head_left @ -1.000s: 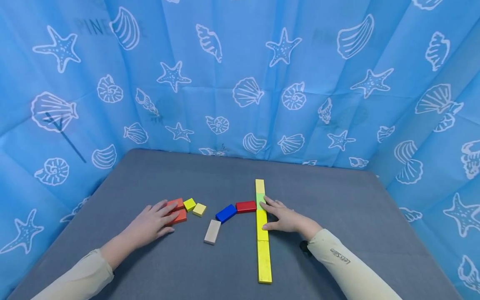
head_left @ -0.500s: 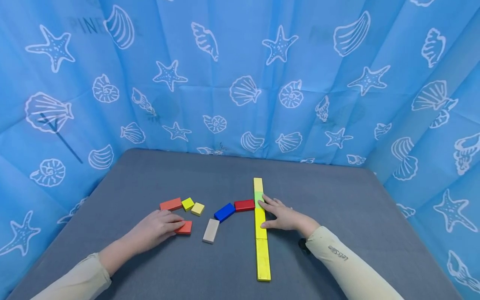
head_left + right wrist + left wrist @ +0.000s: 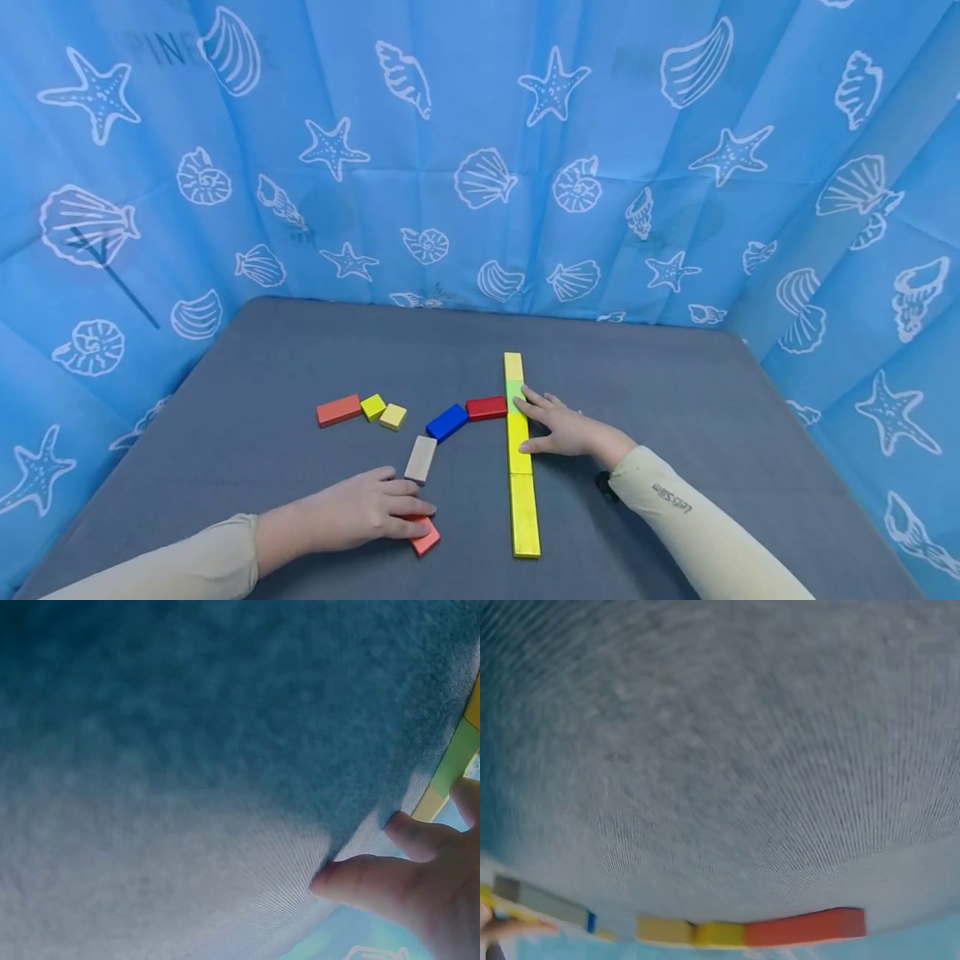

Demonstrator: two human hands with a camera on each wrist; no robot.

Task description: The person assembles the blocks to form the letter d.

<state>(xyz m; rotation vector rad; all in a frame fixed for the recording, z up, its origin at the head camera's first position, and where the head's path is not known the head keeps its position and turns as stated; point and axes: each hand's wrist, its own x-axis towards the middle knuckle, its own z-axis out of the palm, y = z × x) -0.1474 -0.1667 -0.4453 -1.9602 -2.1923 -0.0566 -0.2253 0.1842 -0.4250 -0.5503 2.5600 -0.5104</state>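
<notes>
My left hand (image 3: 360, 510) grips an orange-red block (image 3: 426, 542), its fingers covering the far part. Just beyond it lies a pale wooden block (image 3: 422, 458), followed by a blue block (image 3: 447, 423) and a red block (image 3: 487, 408), forming a curve that reaches a straight row. That row has a pale yellow block (image 3: 513, 365), a green block (image 3: 514, 392) and two longer yellow blocks, the nearer yellow block (image 3: 525, 517) closest to me. With fingers spread, my right hand (image 3: 566, 429) touches the green block and the farther yellow block (image 3: 516, 433).
Left of the curve, another orange-red block (image 3: 339, 411) lies beside a small yellow block (image 3: 372, 407) and a small pale yellow block (image 3: 393, 417). Grey cloth covers the table (image 3: 637, 375). A blue curtain (image 3: 420, 183) with shell prints hangs behind it.
My left hand has drawn one orange-red block away from the other, rightward and toward me, to below the pale wooden block. My right hand stays at the row.
</notes>
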